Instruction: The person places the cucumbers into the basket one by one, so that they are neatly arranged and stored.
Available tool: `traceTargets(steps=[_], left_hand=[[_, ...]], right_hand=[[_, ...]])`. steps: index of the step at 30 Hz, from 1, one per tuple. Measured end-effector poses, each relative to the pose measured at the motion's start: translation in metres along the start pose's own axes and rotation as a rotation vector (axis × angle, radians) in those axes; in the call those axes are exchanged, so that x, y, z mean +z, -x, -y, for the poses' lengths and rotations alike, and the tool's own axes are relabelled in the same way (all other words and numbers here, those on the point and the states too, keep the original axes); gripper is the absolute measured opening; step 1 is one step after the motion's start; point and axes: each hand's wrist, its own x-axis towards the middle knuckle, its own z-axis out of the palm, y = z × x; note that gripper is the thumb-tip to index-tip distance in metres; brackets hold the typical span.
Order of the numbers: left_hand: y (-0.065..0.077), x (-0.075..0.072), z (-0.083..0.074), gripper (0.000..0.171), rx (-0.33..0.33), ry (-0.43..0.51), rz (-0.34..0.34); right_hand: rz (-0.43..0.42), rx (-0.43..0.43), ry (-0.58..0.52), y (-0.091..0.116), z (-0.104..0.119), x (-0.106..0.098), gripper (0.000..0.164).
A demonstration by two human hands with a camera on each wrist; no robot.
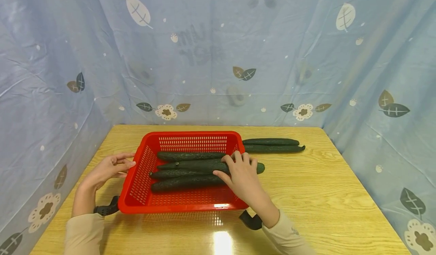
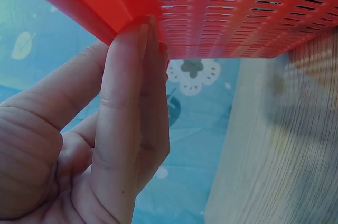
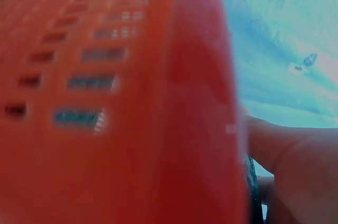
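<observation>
A red plastic basket point(image 1: 184, 208) with slotted walls holds several dark green cucumbers point(image 1: 190, 183) lying lengthwise. My left hand point(image 1: 110, 168) grips the basket's left rim; in the left wrist view its fingers point(image 2: 124, 92) press against the rim from below. My right hand point(image 1: 243, 175) reaches over the right rim and holds a cucumber point(image 1: 260, 168) from above. That cucumber's rounded end sticks out past the right rim, and its other end lies over the cucumbers inside. In the right wrist view the basket wall point(image 3: 132, 171) hides most of the right hand point(image 3: 306, 166).
Two more cucumbers point(image 1: 272, 148) lie side by side on the wooden table point(image 1: 327, 194), behind and right of the basket. A blue patterned curtain point(image 1: 211, 58) encloses the table at the back and sides. Black straps point(image 1: 251, 220) are at both wrists.
</observation>
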Motion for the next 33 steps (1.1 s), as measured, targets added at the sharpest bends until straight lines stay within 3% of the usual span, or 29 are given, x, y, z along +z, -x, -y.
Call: traceTargets(steps=[24, 33], left_hand=[[0.000, -0.001, 0.002, 0.063, 0.007, 0.013, 0.018], [0.000, -0.002, 0.001, 0.064, -0.003, 0.010, 0.023]], right_hand=[[0.199, -0.099, 0.147, -0.005, 0.057, 0.038, 0.042], [0.294, -0.108, 0.093, -0.010, 0.060, 0.050, 0.040]])
